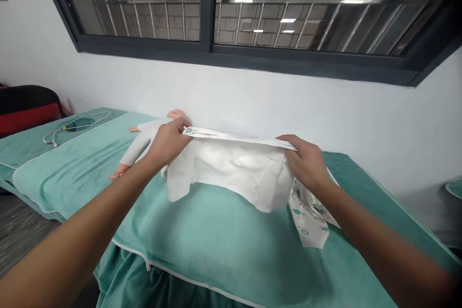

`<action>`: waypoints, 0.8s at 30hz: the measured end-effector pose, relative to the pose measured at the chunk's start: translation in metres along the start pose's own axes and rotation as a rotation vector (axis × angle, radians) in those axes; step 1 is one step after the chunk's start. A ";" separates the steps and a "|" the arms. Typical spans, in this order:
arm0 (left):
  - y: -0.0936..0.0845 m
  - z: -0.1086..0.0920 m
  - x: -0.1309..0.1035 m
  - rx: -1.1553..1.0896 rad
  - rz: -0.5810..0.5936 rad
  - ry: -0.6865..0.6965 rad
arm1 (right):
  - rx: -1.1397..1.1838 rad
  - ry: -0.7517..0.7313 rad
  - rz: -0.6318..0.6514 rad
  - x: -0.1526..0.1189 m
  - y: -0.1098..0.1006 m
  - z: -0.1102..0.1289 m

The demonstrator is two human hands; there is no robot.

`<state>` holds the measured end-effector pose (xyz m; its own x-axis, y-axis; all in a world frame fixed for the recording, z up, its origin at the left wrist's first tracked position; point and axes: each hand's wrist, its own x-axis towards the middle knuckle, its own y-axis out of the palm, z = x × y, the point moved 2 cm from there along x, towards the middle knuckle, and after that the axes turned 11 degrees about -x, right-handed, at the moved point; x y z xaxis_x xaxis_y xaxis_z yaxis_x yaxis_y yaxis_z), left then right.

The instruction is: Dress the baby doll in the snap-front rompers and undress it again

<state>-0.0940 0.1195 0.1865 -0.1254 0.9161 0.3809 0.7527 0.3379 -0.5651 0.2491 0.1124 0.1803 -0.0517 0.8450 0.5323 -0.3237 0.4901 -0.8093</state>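
Observation:
A white baby garment (231,163) with a small coloured print along its folded top edge is stretched between my two hands, its lower part hanging over the bed. My left hand (171,139) pinches the top edge at the left end. At the right end, my right hand (305,159) grips the same edge with thumb and fingers. Beside my right wrist lies a second piece of white printed cloth (310,224), partly hidden by my forearm. A baby doll (139,147) in white clothes lies behind my left hand, its head partly covered.
A green cover (209,240) lies over the bed, its pale-edged front side hanging in folds. White cables (79,125) rest at the far left, near a red and black object (29,110). Behind the bed stands a white wall (231,91) beneath a barred window (209,9).

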 end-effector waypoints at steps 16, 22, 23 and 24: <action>0.108 0.082 0.023 0.448 0.098 -0.037 | -0.442 0.167 0.392 0.040 0.124 -0.021; 0.185 0.095 -0.030 0.185 0.397 0.228 | 0.110 0.045 0.362 -0.011 0.193 0.030; 0.192 0.100 -0.031 0.184 0.409 0.204 | 0.186 0.094 0.383 -0.018 0.203 0.035; 0.196 0.104 -0.030 0.201 0.404 0.171 | 0.228 0.140 0.400 -0.023 0.211 0.037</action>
<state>-0.0100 0.1811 -0.0121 0.2721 0.9396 0.2075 0.5774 0.0131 -0.8164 0.1467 0.1880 0.0066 -0.0914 0.9860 0.1392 -0.5043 0.0747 -0.8603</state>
